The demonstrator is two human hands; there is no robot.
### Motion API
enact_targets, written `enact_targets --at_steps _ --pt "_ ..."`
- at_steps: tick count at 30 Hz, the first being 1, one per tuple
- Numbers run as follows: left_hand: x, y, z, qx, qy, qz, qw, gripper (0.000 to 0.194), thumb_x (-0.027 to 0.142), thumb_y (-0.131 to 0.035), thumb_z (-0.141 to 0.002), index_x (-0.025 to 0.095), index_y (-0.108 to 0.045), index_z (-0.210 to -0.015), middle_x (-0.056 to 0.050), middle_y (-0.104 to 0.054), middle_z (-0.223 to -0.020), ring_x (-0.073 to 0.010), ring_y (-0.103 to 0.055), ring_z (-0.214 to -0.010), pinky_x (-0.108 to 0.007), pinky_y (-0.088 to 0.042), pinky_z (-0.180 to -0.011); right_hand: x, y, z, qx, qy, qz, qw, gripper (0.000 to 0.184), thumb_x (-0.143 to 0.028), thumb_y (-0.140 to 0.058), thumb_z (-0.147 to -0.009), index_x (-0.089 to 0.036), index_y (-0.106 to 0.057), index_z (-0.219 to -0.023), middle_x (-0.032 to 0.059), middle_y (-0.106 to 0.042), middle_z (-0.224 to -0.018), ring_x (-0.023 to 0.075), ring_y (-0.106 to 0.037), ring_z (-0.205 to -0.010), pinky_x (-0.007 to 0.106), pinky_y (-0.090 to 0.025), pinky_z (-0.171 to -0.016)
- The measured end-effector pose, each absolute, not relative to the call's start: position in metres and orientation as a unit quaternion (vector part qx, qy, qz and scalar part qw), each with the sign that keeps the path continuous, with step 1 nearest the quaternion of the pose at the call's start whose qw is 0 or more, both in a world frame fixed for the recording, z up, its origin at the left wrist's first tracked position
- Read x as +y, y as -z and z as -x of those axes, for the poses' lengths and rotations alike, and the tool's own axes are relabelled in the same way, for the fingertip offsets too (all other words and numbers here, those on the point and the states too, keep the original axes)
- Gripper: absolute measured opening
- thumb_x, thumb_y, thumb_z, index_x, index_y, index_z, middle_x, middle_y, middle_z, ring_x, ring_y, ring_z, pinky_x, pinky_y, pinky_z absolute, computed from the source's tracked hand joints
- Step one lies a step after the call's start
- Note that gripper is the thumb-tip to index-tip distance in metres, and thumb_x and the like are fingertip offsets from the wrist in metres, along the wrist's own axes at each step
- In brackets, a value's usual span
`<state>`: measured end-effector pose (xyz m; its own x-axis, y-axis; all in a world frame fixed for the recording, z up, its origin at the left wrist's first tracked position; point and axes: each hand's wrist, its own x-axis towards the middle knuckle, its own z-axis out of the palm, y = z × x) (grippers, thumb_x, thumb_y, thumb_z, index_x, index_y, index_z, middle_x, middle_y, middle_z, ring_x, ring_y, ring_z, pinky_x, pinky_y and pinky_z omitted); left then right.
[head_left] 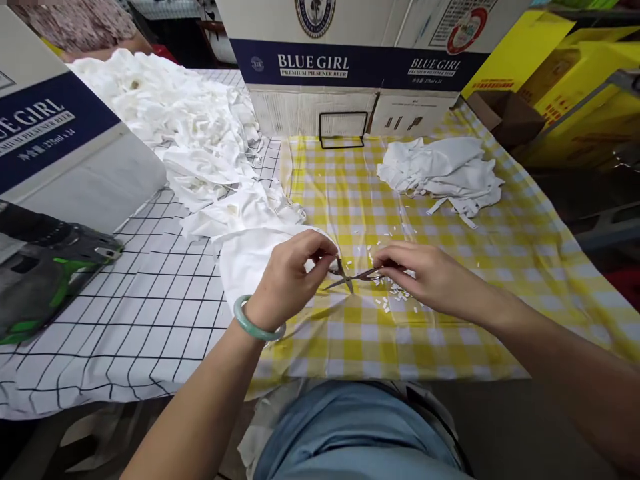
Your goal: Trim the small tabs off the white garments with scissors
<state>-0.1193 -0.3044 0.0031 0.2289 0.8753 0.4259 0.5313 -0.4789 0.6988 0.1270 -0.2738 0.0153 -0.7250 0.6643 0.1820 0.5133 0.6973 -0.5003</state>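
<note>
Blue clothing is seen closest, below the scissors and past the table edge. Above a yellow-checked cloth the scissors are held with their blades spread apart and crossed. One handle, to their right, is gripped narrowly between the thumb and fingers of the right hand. To their left, white fabric is pinched tightly at the fingertips of the left hand; whether the nearer handle is touched as well cannot be told. A pale green bangle is worn on the left wrist.

Small white scraps are scattered to the right of the scissors, partly under the right hand. Farther right and beyond the scissors, a white garment pile is laid on the checked cloth. Beyond and left of them, a large white heap is spread over a grid-patterned cloth. Straight beyond them, a black wire stand is set before a "BLUE GIRL" carton. Well left of them, a grey-and-green power tool is placed near a second carton.
</note>
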Motion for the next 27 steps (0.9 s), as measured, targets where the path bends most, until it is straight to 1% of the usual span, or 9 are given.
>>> enact_targets --at_steps 4,7,9,11,13,17,19,23,27 --pt "-0.327 -0.042 0.109 0.372 -0.424 -0.822 0.076 0.015 0.000 -0.055 -0.086 0.013 -0.062 -0.091 -0.008 -0.067 -0.091 -0.0162 -0.061 -0.086 -0.031 -0.052 -0.075 -0.308 -0.029 -0.135 -0.885 -0.092 0.327 0.319 0.024 -0.004 -0.057 -0.088 -0.020 -0.064 -0.106 0.0053 -0.069 -0.097 0.0159 -0.067 -0.092 0.027 -0.053 -0.085" --pt "-0.338 -0.056 0.108 0.344 -0.431 -0.831 0.074 0.019 -0.001 -0.056 -0.086 0.014 -0.063 -0.096 -0.008 -0.067 -0.096 -0.0162 -0.062 -0.089 -0.032 -0.053 -0.078 -0.322 -0.023 -0.130 -0.855 -0.060 0.343 0.384 0.027 -0.002 -0.064 -0.083 -0.022 -0.067 -0.101 0.0031 -0.071 -0.095 0.0155 -0.068 -0.089 0.027 -0.055 -0.084" --pt "-0.338 -0.046 0.108 0.364 -0.465 -0.800 0.108 0.027 0.002 -0.055 -0.087 0.015 -0.062 -0.110 -0.009 -0.065 -0.108 -0.0182 -0.063 -0.100 -0.033 -0.054 -0.086 -0.327 -0.010 -0.133 -0.787 -0.136 0.420 0.430 0.022 -0.006 -0.068 -0.082 -0.023 -0.069 -0.095 0.0014 -0.071 -0.091 0.0148 -0.069 -0.085 0.026 -0.058 -0.079" --pt "-0.336 -0.020 0.108 0.400 -0.481 -0.765 0.155 0.036 0.007 -0.052 -0.092 0.018 -0.056 -0.126 -0.011 -0.062 -0.122 -0.0204 -0.060 -0.115 -0.037 -0.052 -0.097 -0.332 0.008 -0.147 -0.660 -0.284 0.510 0.472 0.012 -0.016 -0.072 -0.082 -0.023 -0.070 -0.092 0.0005 -0.071 -0.085 0.0144 -0.070 -0.078 0.027 -0.060 -0.074" --pt "-0.332 0.016 0.103 0.428 -0.430 -0.772 0.191 0.040 0.014 -0.045 -0.097 0.018 -0.049 -0.137 -0.014 -0.057 -0.135 -0.0225 -0.052 -0.130 -0.042 -0.046 -0.108 -0.337 0.026 -0.171 -0.508 -0.425 0.565 0.492 0.016 -0.027 -0.078 -0.077 -0.022 -0.069 -0.089 0.0001 -0.071 -0.081 0.0144 -0.071 -0.073 0.027 -0.062 -0.070" --pt "-0.336 0.078 0.085 0.443 -0.185 -0.861 0.171 0.061 0.042 -0.044 -0.098 0.010 -0.035 -0.149 -0.019 -0.032 -0.158 -0.0345 -0.024 -0.148 -0.056 -0.028 -0.118 -0.359 0.047 -0.221 -0.318 -0.528 0.633 0.469 0.038 -0.033 -0.092 -0.054 -0.019 -0.069 -0.081 0.0004 -0.072 -0.078 0.0137 -0.071 -0.070 0.023 -0.062 -0.065" --pt "-0.345 0.093 0.079 0.437 -0.109 -0.881 0.149 0.072 0.054 -0.044 -0.095 0.011 -0.032 -0.151 -0.016 -0.027 -0.160 -0.0365 -0.022 -0.148 -0.059 -0.023 -0.119 -0.374 0.052 -0.229 -0.294 -0.557 0.653 0.421 0.042 -0.037 -0.092 -0.052 -0.018 -0.068 -0.081 0.0023 -0.073 -0.077 0.0147 -0.070 -0.068 0.025 -0.061 -0.064" --pt "-0.369 0.097 0.088 0.433 -0.073 -0.890 0.126 0.075 0.058 -0.043 -0.094 0.015 -0.027 -0.154 -0.013 -0.025 -0.161 -0.0354 -0.024 -0.148 -0.058 -0.023 -0.119 -0.398 0.062 -0.225 -0.334 -0.590 0.658 0.328 0.046 -0.048 -0.087 -0.058 -0.016 -0.066 -0.085 0.0061 -0.072 -0.080 0.0185 -0.070 -0.069 0.033 -0.061 -0.067" --pt "-0.382 0.084 0.108 0.429 -0.079 -0.885 0.159 0.067 0.048 -0.047 -0.096 0.016 -0.032 -0.152 -0.014 -0.031 -0.159 -0.0350 -0.027 -0.147 -0.059 -0.028 -0.116 -0.401 0.067 -0.229 -0.515 -0.454 0.689 0.235 0.040 -0.057 -0.071 -0.073 -0.019 -0.066 -0.085 0.0071 -0.070 -0.080 0.0217 -0.067 -0.068 0.034 -0.055 -0.058"
